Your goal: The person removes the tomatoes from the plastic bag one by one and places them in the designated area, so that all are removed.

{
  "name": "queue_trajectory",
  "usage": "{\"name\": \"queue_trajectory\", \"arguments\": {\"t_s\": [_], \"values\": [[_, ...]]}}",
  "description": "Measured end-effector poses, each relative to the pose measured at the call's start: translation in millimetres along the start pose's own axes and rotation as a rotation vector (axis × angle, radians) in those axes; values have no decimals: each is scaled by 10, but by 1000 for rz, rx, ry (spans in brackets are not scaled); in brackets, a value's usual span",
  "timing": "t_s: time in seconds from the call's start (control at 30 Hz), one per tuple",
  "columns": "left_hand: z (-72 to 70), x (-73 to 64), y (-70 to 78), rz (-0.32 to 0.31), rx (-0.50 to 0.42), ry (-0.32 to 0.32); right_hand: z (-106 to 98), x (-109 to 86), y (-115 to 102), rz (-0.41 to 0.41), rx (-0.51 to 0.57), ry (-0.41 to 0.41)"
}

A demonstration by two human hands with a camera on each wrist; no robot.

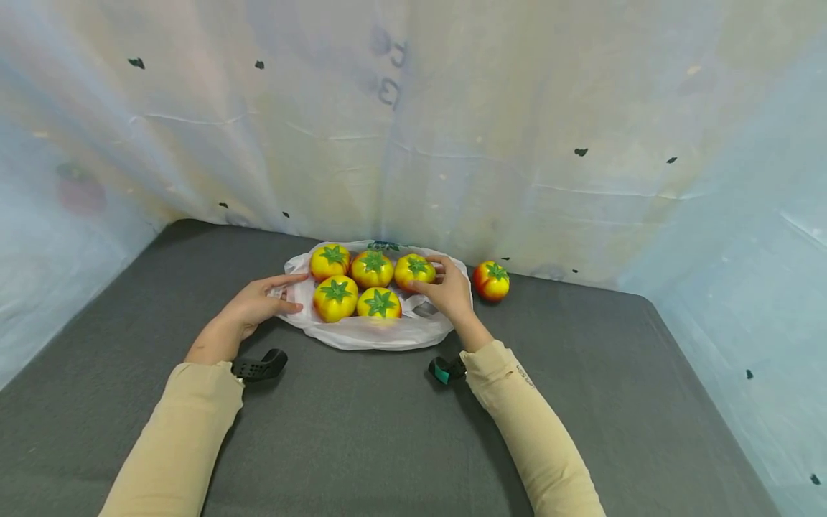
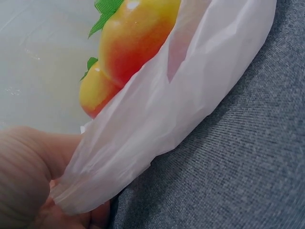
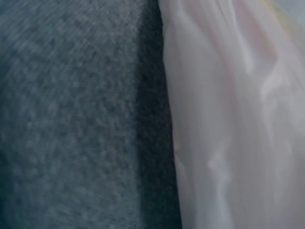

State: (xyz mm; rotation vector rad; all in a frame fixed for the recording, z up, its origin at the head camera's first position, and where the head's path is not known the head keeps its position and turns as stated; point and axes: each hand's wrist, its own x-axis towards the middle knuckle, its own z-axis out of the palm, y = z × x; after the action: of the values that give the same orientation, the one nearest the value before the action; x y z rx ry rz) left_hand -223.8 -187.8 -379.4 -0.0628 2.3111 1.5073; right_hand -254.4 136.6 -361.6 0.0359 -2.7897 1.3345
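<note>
A white plastic bag lies spread on the dark table, its mouth facing up. Several yellow-red tomatoes with green leafy tops sit in it. My left hand holds the bag's left end, thumb and fingers on either side of the thin plastic; a fold of it hides part of the fingers in the left wrist view. At the bag's right side, my right hand grips a tomato between thumb and fingers. The right wrist view shows the bag's side but not the hand.
Another tomato stands on the table just right of the bag, near the back edge. Behind the grey table hangs pale plastic sheeting, which also runs along both sides.
</note>
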Motion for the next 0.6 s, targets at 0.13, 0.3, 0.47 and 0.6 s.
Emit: {"name": "queue_trajectory", "arguments": {"t_s": [0.13,0.3,0.47,0.6], "values": [[3,15,-11,4,-2,-6,-43,-29,-17,-8,16,3],[0,8,-10,11,-16,-7,-95,-62,-55,15,45,-8],[4,4,-7,12,-14,-1,-148,-88,-47,0,58,-12],[-3,11,-8,6,-17,-4,-192,-113,-48,-2,70,-18]]}}
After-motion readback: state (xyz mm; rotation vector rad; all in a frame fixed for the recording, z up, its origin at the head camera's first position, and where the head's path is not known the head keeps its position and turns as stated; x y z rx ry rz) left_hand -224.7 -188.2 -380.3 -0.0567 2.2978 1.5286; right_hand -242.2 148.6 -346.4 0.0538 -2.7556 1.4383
